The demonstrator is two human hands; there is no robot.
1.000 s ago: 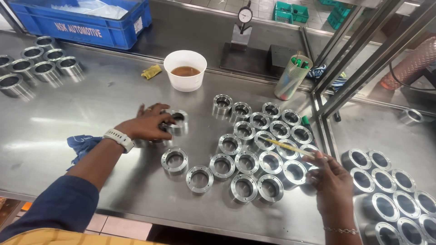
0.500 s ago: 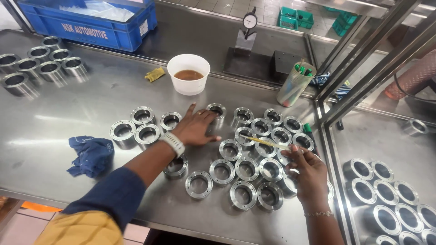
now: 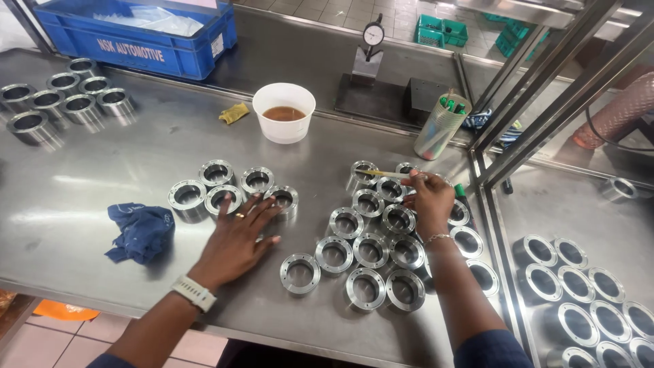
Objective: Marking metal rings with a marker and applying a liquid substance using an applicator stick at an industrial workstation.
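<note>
Since the earlier frame, left hand [image 3: 235, 244] has drawn back from the centre cluster and now lies flat, fingers spread, holding nothing, its fingertips touching the nearest of a small group of five machined steel rings [image 3: 231, 192] on the stainless steel table [image 3: 102, 170]. Right hand [image 3: 428, 198] has risen toward the far edge of the main cluster of rings [image 3: 371, 245], pinching a thin yellowish brush [image 3: 385, 174] whose tip rests over one ring there. Blue cloth [image 3: 139, 232] lies near the left hand, just beside the small group. White cup of brown liquid [image 3: 284, 112] stands beyond it, with a blue crate [image 3: 136, 37], a dial gauge [image 3: 372, 35] and a patterned pen holder [image 3: 441, 126] along the back. More rings fill the far left [image 3: 58, 102] and the right-hand bay [image 3: 586, 293].
</note>
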